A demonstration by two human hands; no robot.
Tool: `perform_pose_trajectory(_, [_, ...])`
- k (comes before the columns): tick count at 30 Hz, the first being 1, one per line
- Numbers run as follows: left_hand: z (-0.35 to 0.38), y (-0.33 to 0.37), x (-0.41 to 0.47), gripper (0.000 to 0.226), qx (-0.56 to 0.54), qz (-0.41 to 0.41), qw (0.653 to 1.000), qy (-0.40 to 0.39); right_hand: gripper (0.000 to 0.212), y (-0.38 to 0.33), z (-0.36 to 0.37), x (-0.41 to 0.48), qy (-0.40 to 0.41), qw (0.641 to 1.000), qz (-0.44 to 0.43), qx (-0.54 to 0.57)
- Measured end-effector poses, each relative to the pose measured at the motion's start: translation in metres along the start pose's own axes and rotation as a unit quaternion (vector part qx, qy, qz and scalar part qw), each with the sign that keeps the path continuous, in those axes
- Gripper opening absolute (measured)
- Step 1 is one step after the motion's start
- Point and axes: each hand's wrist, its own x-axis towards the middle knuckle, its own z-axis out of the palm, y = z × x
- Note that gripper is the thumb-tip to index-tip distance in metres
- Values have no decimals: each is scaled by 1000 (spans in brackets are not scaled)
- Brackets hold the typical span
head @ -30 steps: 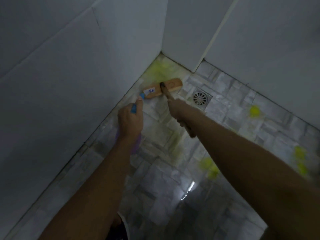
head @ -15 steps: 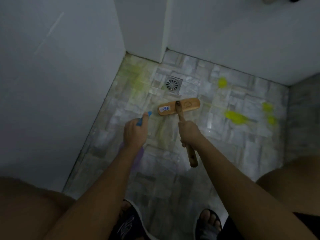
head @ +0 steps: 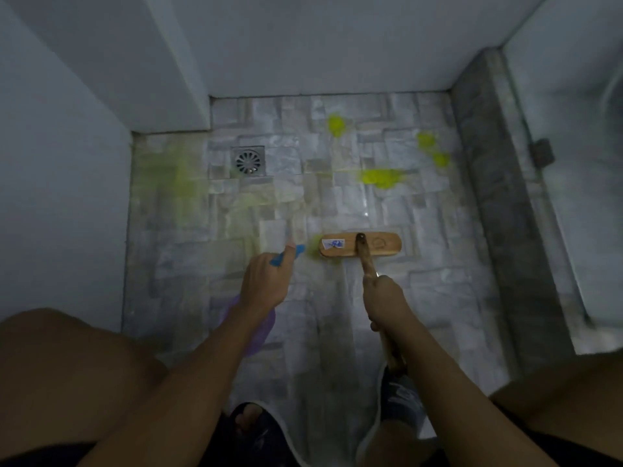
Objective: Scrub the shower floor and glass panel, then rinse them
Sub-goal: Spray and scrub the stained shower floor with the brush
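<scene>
Right fingers [head: 382,299] wrap the brush [head: 360,244] handle; left fingers [head: 269,276] clutch a bottle [head: 247,326], seemingly; open floor [head: 438,264] rightward.

Both forearms are bare, no sleeves, watch or rings to be seen on the left hand [head: 266,281] or the right hand [head: 387,303]. The knees are bare too, with dark shorts [head: 573,446] just nearer the body. The feet wear dark open-toed sandals [head: 251,429] with pale markings, toes showing.
</scene>
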Motion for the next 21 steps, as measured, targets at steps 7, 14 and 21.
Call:
perform_pose_trajectory(7, [14,-1,2,84,-8,-11,999,-34,37,39,19,-18,-14,998,-16,-57])
perform_pose_trajectory(14, [6,2,16,77,-50,-8,999,21,44,44,51,-9,-56,991,-44,-113])
perform_pose_trajectory(21, [-14,13,35,67,-56,36,991,117,44,-67,56,55,-49,983,-122,-130])
